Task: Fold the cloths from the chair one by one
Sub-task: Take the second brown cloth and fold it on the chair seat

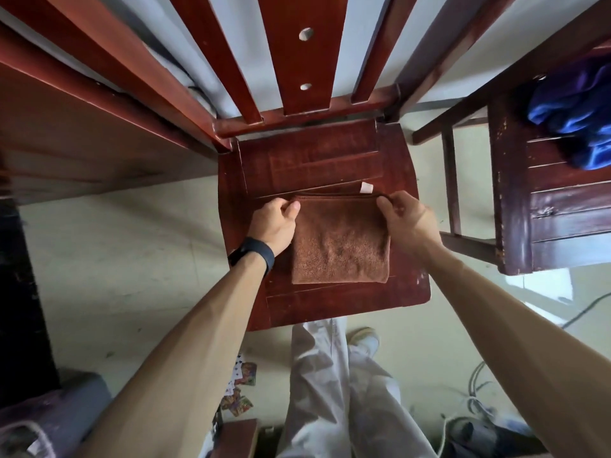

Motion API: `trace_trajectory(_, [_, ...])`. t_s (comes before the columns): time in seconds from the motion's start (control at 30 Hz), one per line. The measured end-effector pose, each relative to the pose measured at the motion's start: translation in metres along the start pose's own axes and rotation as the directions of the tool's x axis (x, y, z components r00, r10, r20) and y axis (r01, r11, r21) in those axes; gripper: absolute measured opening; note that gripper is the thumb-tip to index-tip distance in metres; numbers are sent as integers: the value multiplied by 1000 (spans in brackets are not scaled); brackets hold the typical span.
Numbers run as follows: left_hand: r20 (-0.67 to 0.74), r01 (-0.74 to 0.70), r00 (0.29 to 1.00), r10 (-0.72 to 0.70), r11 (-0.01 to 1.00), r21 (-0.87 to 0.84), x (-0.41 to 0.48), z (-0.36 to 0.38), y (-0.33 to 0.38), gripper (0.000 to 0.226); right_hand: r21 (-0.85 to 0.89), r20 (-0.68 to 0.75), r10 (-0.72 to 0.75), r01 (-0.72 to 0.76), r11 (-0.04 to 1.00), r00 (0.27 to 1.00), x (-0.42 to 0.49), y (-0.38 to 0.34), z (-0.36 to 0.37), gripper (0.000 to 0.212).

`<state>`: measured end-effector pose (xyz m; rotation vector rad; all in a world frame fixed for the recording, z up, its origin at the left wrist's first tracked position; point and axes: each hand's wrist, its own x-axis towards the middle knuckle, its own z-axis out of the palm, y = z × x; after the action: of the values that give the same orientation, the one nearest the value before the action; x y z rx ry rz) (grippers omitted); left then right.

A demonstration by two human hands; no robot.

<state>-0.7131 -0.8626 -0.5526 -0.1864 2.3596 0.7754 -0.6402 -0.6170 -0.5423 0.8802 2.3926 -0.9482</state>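
Step in hand: folding the brown cloth (340,242). It lies flat on the chair (314,160) seat, towards the near half, already doubled into a rough square. Layered edges show along the far side, and a white tag (366,187) pokes out past the far-right corner.

Left hand (274,221): fingers curled, thumb on top, pinching the far-left corner. Wristband (254,254) on that wrist.
Right hand (401,216): thumb and fingers pinching the far-right corner, top edge lifted slightly between them.

Both hands are on the far edge and the near edge rests on the seat. My read: the hands are either lining up the far edges after a fold or gripping to start another one. Can't tell which from this frame.

Next move, as I judge it:
- If another fold: keep both pinches, lift the far edge and bring it level to the near edge. The layers must not slip, and the tag should tuck inside.
- If this fold is the last: match the corners, press flat, let go.

Progress: this cloth looks nearly done. A blue cloth (575,110) sits bunched and unfolded on the second chair (545,206) to the right, well apart. It is likely next.

Risk: terry layers shifting, which would leave skewed edges.
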Motion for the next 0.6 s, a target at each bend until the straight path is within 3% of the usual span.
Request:
trace_trajectory(0.2, [-24,35,999,-32,994,106,10,7,2,39,-80,-47,44,-48,996,998,14,-4,9,41])
trace_trajectory(0.47, [-83,75,995,-55,963,259,13,7,11,44,-110,-180,204,-226,968,962,15,-6,18,44])
trace_trajectory(0.53, [-159,20,987,28,956,292,6,10,12,42,-31,-234,218,-231,972,947,9,-6,19,40])
trace_trajectory(0.6, [-293,-114,930,221,933,342,-6,12,8,37,19,-341,148,-151,988,928,-5,-6,23,33])
